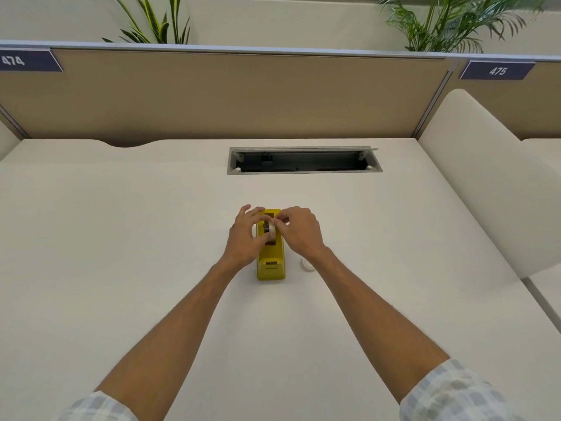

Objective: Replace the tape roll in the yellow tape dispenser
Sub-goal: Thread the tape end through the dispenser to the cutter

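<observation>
A yellow tape dispenser (271, 262) stands on the white desk (151, 253), its cutter end toward me. Over its open well a whitish tape roll (271, 230) with a dark core is held on edge. My left hand (246, 235) grips the roll from the left with thumb and fingers. My right hand (299, 230) pinches it from the right at the top. A second small white roll (307, 265) lies on the desk just right of the dispenser, partly hidden by my right wrist.
An open cable tray (304, 161) is sunk into the desk beyond the dispenser. A tan partition (227, 95) with labels 474 and 475 closes the back. A white rounded divider (485, 177) stands on the right. Plants rise behind the partition.
</observation>
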Tool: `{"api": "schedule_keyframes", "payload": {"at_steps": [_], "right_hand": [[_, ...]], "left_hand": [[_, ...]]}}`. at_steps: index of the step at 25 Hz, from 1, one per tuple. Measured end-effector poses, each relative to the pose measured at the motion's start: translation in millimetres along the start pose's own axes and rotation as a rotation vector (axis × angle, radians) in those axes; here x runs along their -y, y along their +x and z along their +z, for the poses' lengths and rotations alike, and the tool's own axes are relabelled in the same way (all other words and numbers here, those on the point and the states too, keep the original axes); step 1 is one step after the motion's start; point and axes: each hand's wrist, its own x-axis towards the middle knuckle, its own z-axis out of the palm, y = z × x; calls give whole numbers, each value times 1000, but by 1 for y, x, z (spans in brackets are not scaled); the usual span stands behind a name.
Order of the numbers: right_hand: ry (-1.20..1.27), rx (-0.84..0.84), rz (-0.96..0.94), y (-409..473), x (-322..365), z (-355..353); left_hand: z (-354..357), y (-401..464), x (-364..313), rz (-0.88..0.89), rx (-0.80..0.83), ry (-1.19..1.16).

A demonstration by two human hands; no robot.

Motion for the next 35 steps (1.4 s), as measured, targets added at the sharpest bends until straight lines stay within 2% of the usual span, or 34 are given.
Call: {"api": "schedule_keyframes", "payload": {"at_steps": [10, 27, 35], "right_hand": [[35, 6, -4, -2, -2, 2], [-11, -30, 21, -5, 2, 6], [-25, -52, -150, -18, -5, 5]], "left_hand": [[0, -6, -1, -47, 6, 54], [0, -12, -7, -2, -27, 68], [-2, -12, -6, 27, -25, 56]]}}
